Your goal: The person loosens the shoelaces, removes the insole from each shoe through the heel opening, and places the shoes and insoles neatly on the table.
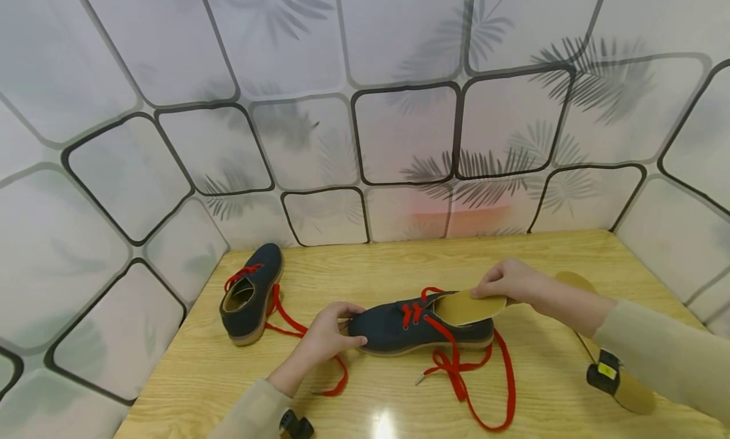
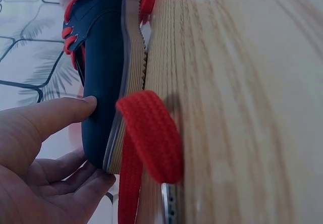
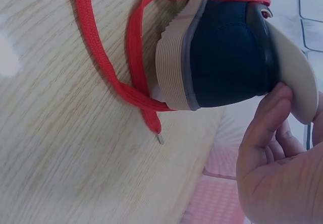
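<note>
A dark blue shoe (image 1: 379, 328) with red laces (image 1: 510, 382) lies sole down on the wooden table, its toe toward my left hand (image 1: 331, 334). That hand grips the toe, thumb on one side and fingers round the other, as the left wrist view shows. My right hand (image 1: 513, 280) pinches the heel end of a tan insole (image 1: 470, 307) between thumb and fingers. The insole's front part is inside the shoe opening and hidden; its heel end sticks up over the shoe's heel (image 3: 227, 62). The laces are loose, trailing on the table.
A matching blue shoe (image 1: 251, 299) stands at the table's left, its red lace (image 1: 293, 325) trailing toward my left hand. Another tan insole (image 1: 633, 388) lies at the right, partly under my right forearm. Patterned panels (image 1: 405, 135) wall the table's back and sides.
</note>
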`<control>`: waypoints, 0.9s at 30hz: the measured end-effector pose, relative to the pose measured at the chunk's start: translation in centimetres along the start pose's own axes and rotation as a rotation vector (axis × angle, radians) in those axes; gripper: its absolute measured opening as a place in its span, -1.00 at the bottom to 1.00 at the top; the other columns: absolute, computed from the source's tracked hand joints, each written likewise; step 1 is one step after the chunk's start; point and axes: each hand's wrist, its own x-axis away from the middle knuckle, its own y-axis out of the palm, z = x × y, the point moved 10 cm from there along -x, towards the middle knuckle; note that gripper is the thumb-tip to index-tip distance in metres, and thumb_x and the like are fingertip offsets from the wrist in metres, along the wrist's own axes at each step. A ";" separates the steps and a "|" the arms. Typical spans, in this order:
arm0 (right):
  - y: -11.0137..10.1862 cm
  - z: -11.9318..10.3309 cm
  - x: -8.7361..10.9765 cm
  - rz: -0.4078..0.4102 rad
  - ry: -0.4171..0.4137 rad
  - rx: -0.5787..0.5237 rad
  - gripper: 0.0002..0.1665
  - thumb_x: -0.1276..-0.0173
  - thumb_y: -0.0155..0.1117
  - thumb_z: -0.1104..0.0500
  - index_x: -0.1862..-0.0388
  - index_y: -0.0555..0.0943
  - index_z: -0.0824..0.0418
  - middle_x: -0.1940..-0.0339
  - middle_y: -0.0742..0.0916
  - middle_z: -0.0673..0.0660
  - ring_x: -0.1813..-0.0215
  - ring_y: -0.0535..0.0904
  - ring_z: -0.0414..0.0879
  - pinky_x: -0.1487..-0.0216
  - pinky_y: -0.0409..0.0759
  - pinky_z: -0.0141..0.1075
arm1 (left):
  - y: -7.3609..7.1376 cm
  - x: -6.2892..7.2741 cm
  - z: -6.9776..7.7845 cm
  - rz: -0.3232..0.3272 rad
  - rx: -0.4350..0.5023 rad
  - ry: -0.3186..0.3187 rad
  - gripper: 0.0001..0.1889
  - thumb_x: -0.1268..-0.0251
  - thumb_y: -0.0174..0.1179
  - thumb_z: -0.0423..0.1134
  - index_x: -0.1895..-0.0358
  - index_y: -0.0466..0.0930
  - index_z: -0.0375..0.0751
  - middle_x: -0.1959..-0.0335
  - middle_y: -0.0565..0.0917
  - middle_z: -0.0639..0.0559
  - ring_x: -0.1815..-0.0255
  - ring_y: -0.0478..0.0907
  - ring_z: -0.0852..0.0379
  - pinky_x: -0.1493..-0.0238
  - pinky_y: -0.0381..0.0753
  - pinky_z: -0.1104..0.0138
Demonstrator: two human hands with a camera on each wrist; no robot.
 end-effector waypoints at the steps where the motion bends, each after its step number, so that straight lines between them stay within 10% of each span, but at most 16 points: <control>1: 0.0 0.1 0.0 -0.002 0.000 -0.002 -0.76 -0.46 0.43 0.10 0.25 0.84 0.28 0.48 0.72 -0.13 0.49 0.49 -0.27 0.41 0.58 -0.39 | 0.0 0.0 0.0 0.000 -0.001 -0.001 -0.47 -0.20 0.55 -0.45 -0.25 0.64 -0.35 -0.24 0.61 -0.28 -0.32 0.60 -0.29 -0.33 0.75 0.01; 27: -1.5 2.6 0.8 -0.005 0.032 -0.010 -0.72 -0.51 0.40 0.10 0.17 0.83 0.32 0.45 0.76 -0.14 0.43 0.60 -0.31 0.37 0.69 -0.41 | 0.0 -0.2 -0.1 0.003 0.009 0.000 -0.48 -0.18 0.56 -0.44 -0.23 0.65 -0.34 -0.23 0.61 -0.27 -0.31 0.60 -0.27 -0.33 0.75 0.01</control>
